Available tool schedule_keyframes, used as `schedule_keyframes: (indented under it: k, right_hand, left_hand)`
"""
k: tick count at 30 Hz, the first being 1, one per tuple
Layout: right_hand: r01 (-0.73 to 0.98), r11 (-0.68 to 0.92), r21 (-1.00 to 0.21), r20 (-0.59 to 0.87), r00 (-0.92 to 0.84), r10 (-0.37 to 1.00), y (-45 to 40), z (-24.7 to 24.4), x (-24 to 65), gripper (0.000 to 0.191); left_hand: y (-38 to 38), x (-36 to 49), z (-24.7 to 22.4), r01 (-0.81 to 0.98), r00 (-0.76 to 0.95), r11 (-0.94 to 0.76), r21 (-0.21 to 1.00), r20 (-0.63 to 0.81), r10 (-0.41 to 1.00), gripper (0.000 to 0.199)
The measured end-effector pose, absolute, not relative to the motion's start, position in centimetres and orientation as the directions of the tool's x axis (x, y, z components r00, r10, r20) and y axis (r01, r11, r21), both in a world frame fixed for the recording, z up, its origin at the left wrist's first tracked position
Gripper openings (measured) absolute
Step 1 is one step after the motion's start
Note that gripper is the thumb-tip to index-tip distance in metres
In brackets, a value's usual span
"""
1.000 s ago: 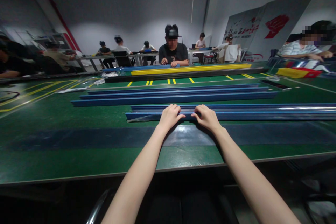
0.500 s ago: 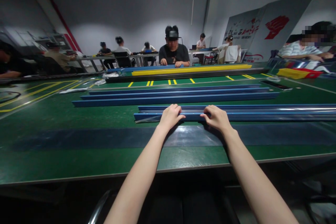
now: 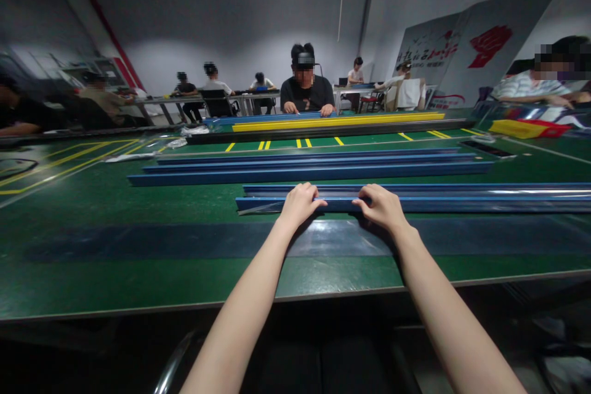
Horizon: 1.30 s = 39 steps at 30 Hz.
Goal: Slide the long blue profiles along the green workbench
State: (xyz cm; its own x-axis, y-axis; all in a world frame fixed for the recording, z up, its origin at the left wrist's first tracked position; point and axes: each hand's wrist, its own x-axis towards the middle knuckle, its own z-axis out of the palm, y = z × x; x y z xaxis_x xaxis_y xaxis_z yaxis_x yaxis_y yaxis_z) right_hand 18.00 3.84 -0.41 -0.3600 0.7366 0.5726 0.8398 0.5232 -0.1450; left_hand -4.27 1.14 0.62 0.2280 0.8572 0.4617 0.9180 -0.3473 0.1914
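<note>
A long blue channel strip (image 3: 462, 204) lies crosswise on the green table in front of me, running out of view at the right. My left hand (image 3: 302, 202) grips its near wall close to the left end, thumb on the front face and fingers curled over the top. A short way to the right, my right hand (image 3: 379, 203) closes on the same wall in the same manner. Clear film sticks out at the strip's left end. Nearer to me, a flat transparent plastic sheet (image 3: 184, 241) lies under my wrists.
Beyond my hands lie several more blue strips (image 3: 314, 171). Farther off are a yellow strip (image 3: 341, 122) and a dark strip (image 3: 323, 133). A phone (image 3: 487, 148) rests at the right. Across the green table (image 3: 138, 286) sits a person (image 3: 307, 89) with both hands on a blue strip.
Both my hands keep the same hold on the blue channel strip. The view has shifted very slightly, and the hands of the person opposite have moved a little.
</note>
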Motion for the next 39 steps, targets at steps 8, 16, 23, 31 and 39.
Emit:
schedule_keyframes:
  k: [8, 16, 23, 31, 39]
  right_hand:
    - [0.845, 0.512, -0.158, 0.568, -0.346, 0.746, 3.8, -0.3, 18.0, 0.021]
    - [0.873, 0.46, -0.164, 0.574, -0.295, 0.764, 3.9, -0.3, 19.2, 0.02]
    - [0.9, 0.398, -0.18, 0.577, -0.232, 0.784, 3.8, -0.2, 19.9, 0.02]
    - [0.895, 0.404, -0.191, 0.574, -0.232, 0.785, 3.9, -0.3, 19.9, 0.02]
    - [0.874, 0.447, -0.191, 0.553, -0.281, 0.784, 4.1, -0.3, 19.9, 0.019]
  left_hand:
    - [0.9, -4.6, 1.1, 0.932, 0.229, -0.328, 0.155, 0.45, 0.863, 0.03]
    - [0.7, -4.4, 1.3, 0.911, 0.299, -0.388, 0.137, 0.426, 0.854, 0.024]
    - [0.7, -4.5, 1.3, 0.918, 0.275, -0.367, 0.149, 0.426, 0.862, 0.017]
    - [1.1, -4.5, 0.9, 0.9, 0.229, -0.357, 0.249, 0.426, 0.875, 0.015]
    - [1.4, -4.7, 0.5, 0.874, 0.234, -0.391, 0.287, 0.456, 0.859, 0.016]
